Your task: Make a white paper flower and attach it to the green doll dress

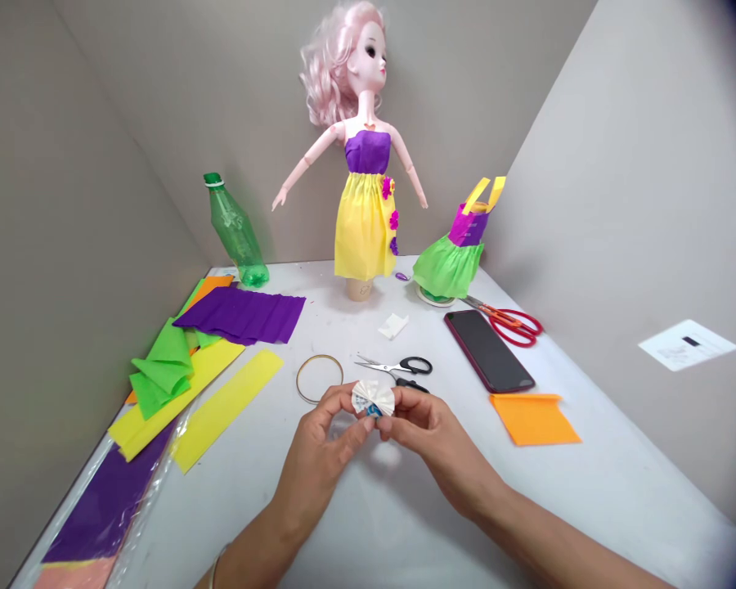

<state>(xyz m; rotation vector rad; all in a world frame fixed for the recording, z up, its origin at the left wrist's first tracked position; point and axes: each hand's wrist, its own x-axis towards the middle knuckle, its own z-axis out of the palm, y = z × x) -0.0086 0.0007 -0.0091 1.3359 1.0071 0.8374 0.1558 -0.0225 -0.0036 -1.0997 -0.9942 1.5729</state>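
Between both hands, above the table's front middle, is a small white pleated paper fan (368, 394) with a blue patch at its lower middle. My left hand (325, 438) pinches its left side with thumb and forefinger. On the right side, the fingers of my right hand (426, 425) close on it too. Just behind the fan lie small black-handled scissors (398, 366), partly hidden by it and the right hand. A thin gold bangle (298, 380) rests near the left fingertips.
A doll (365, 213) in a purple and yellow dress stands at the back. Left are a green bottle (236, 225) and coloured crepe paper (242, 315). Right are a small green dress (451, 262), red-handled scissors (515, 325), a phone (487, 348) and an orange piece (535, 420).
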